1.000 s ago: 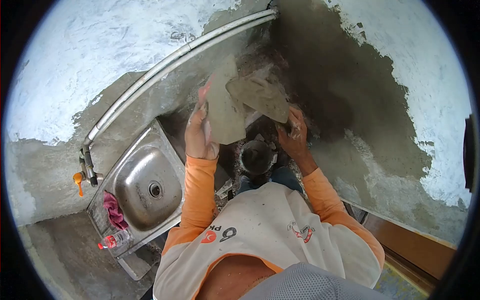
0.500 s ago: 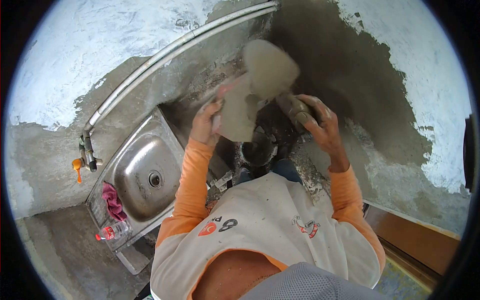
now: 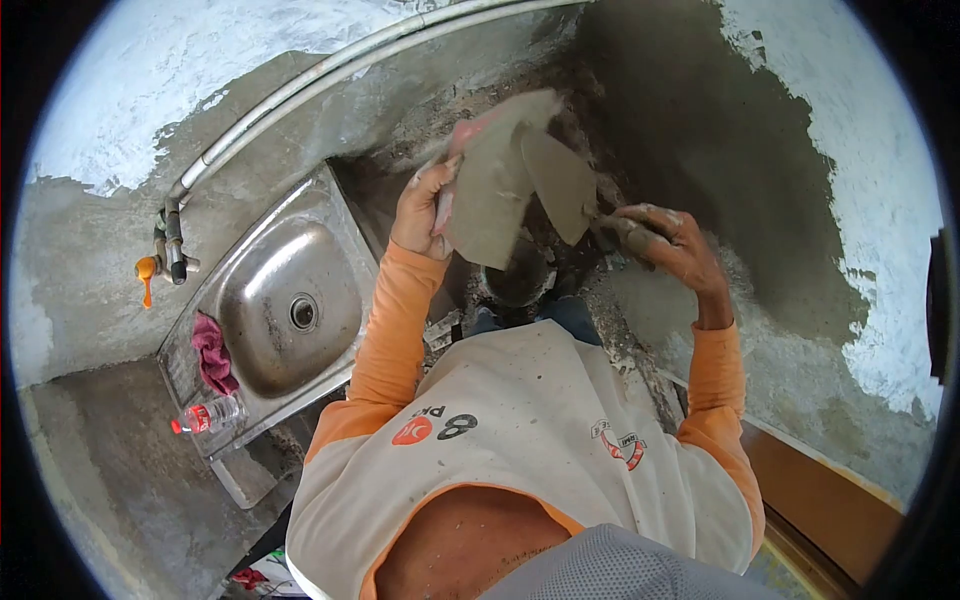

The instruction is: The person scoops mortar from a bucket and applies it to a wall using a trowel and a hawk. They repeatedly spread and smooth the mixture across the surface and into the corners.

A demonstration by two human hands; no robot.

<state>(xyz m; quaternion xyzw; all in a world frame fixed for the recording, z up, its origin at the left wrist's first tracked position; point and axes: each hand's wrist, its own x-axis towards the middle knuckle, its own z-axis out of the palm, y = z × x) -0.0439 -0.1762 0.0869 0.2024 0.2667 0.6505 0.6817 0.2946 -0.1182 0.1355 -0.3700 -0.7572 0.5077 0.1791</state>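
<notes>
My left hand [image 3: 424, 208] is closed on the near edge of a flat board [image 3: 488, 200], pinkish-red along its left side and coated with grey mortar on its face. My right hand [image 3: 672, 244] grips the handle of a trowel [image 3: 558, 185]. The trowel's grey, mortar-smeared blade is tilted against or just over the board's right side; contact is hard to tell. Below them, a dark bucket [image 3: 520, 278] stands near my legs, partly hidden by the board.
To the left is a steel sink [image 3: 285, 345] with a maroon cloth [image 3: 213, 352] and a plastic bottle [image 3: 208, 413] on its edge. An orange-handled tap [image 3: 147, 270] and white pipes [image 3: 330, 70] run along the wall. Wet grey plaster [image 3: 720, 130] covers the right wall's lower part.
The trowel blade has swung from above the board down to its right side. My right hand has moved right and slightly down; the board has risen and tilted rightward. The view has shifted a little.
</notes>
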